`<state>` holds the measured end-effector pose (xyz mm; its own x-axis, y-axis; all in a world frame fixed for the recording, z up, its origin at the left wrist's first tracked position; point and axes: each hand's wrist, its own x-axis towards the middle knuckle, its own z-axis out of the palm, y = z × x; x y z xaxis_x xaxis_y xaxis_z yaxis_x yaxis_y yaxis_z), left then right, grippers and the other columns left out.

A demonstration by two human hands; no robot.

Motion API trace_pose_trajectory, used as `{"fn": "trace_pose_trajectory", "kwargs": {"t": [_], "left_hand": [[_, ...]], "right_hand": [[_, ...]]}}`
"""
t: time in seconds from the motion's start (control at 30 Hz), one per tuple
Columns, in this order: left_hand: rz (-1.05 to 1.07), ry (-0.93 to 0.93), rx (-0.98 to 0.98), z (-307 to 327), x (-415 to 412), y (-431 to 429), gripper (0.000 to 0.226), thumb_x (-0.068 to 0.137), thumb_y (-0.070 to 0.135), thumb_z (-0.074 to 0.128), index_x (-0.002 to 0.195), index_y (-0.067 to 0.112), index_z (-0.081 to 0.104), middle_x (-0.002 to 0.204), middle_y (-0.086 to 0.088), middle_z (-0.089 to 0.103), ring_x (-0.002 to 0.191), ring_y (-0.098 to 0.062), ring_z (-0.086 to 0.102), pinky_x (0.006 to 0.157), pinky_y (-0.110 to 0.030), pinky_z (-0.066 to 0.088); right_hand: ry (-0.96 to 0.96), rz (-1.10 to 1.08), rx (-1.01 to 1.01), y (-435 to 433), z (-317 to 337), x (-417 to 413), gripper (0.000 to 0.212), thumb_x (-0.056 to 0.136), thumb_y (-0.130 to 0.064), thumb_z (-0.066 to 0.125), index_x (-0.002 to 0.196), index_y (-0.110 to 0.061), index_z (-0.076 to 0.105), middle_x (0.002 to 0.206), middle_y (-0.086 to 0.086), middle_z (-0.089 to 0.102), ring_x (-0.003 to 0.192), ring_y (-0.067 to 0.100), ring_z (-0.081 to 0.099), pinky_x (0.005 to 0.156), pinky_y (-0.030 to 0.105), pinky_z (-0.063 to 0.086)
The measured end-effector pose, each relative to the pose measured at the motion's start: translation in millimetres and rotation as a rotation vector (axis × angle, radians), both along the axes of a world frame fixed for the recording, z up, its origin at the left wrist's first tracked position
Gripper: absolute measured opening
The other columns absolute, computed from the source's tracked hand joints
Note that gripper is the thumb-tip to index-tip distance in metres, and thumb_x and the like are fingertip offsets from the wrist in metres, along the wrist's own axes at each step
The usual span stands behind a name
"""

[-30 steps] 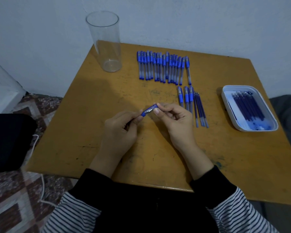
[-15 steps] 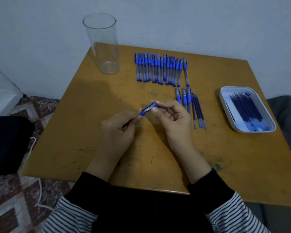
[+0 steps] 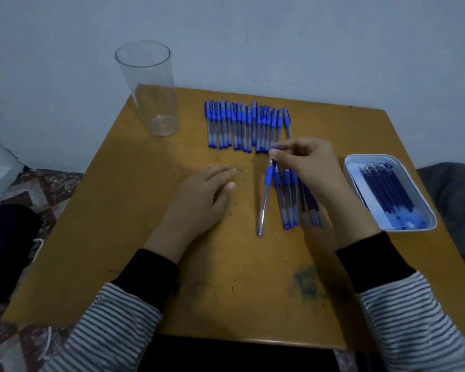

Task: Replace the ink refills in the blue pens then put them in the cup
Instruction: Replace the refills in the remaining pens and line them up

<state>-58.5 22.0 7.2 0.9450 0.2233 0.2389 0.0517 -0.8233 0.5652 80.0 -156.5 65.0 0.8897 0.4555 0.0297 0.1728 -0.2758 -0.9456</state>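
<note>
My right hand (image 3: 309, 165) pinches the capped end of a blue pen (image 3: 265, 200), whose tip rests on the table beside a short row of blue pens (image 3: 289, 202) and loose refills (image 3: 310, 208). My left hand (image 3: 202, 197) lies flat on the table, palm down, holding nothing. A long row of capped blue pens (image 3: 246, 127) lies at the back of the table. The clear cup (image 3: 151, 89) stands at the back left with nothing in it. A white tray (image 3: 430, 210) on the right holds several dark blue refills (image 3: 384, 189).
The wooden table (image 3: 226, 277) has an ink stain near its front right. A black bag (image 3: 6, 248) and a white cable (image 3: 39, 245) lie on the patterned floor at the left. A grey object (image 3: 457, 200) sits beyond the table's right edge.
Both hands held one pen between them over the table's middle. Now my right hand has carried it right to the short row, and my left hand has let go and lies flat.
</note>
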Motion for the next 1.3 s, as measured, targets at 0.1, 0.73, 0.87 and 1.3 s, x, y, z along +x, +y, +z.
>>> {"fn": "trace_pose_trajectory", "kwargs": {"t": [0.1,0.73,0.87,1.3], "left_hand": [[0.0,0.111,0.071,3,18,-7,0.049,0.104,0.04,0.048,0.149,0.02,0.048,0.156,-0.001,0.043,0.149,-0.022,0.029,0.121,-0.035,0.02],[-0.011,0.206,0.153,0,28,-10,0.061,0.104,0.05,0.04,0.158,0.028,0.026,0.167,0.008,0.014,0.155,-0.013,0.006,0.121,-0.027,-0.002],[-0.012,0.196,0.135,0,28,-10,0.06,0.103,0.05,0.042,0.158,0.028,0.029,0.167,0.008,0.017,0.155,-0.014,0.008,0.122,-0.028,0.0],[0.076,-0.052,0.046,6,51,-2,0.04,0.102,0.031,0.054,0.139,0.016,0.059,0.141,-0.001,0.057,0.131,-0.016,0.049,0.11,-0.03,0.034]], "right_hand": [[-0.104,0.019,-0.194,10,-2,17,0.015,0.086,-0.02,0.076,0.098,-0.012,0.075,0.088,0.006,0.073,0.077,0.008,0.066,0.069,0.011,0.052],[-0.43,0.175,-0.464,24,-18,28,0.021,0.087,-0.028,0.074,0.103,-0.014,0.077,0.103,0.001,0.074,0.096,0.013,0.064,0.085,0.028,0.051],[-0.437,0.164,-0.446,23,-21,30,0.021,0.086,-0.029,0.075,0.103,-0.016,0.077,0.104,0.001,0.073,0.097,0.013,0.064,0.085,0.028,0.051],[-0.149,-0.144,-0.131,2,-21,67,0.015,0.089,-0.012,0.071,0.103,-0.016,0.075,0.092,-0.003,0.072,0.085,0.007,0.065,0.074,0.016,0.05]]}}
